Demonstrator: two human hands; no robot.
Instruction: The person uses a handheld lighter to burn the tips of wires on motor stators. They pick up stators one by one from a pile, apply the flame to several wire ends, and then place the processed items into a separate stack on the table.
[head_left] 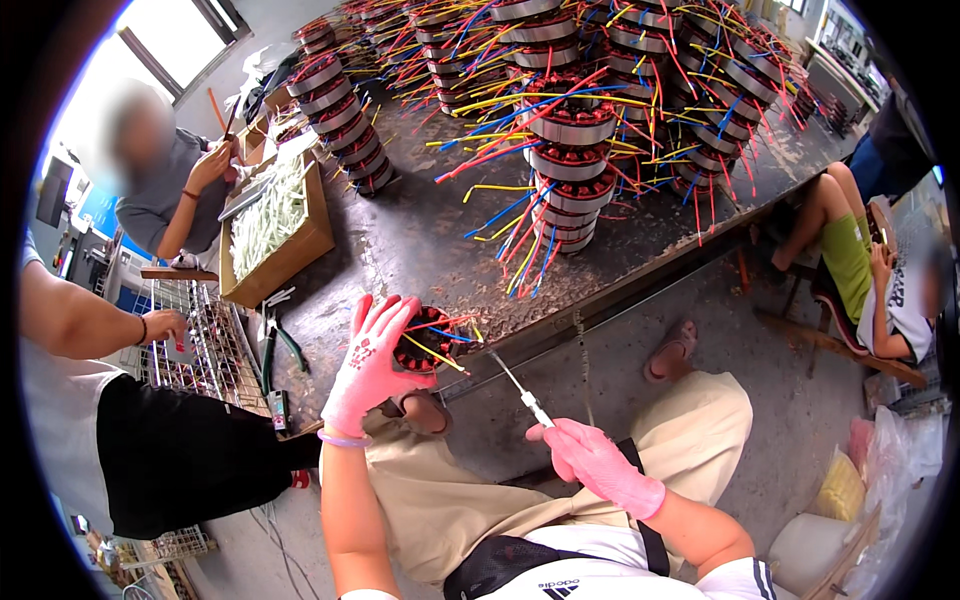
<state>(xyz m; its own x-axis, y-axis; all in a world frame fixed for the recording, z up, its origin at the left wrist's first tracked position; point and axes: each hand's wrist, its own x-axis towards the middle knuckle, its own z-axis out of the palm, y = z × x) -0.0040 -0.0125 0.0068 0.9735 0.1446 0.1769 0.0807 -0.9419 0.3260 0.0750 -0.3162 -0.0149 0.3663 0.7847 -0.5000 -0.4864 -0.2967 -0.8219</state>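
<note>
My left hand (362, 372), in a pink glove, grips a small motor stator (410, 354) at the front edge of the table, thumb on its near side and fingers along its far left. Red, yellow and blue lead wires stick out of the stator to the right. My right hand (606, 468), also gloved in pink, is closed on the white handle of a thin metal-shafted tool (533, 404). The tool's tip points up and left toward the wires, a little apart from the stator. I cannot make out the shape of that tip.
Tall stacks of wired stators (570, 165) crowd the far side of the dark worktable (440, 225). On the left are a cardboard box (318, 215) of white sleeves, green-handled pliers (270, 345) and a wire basket (215, 350). People are close by at left and right.
</note>
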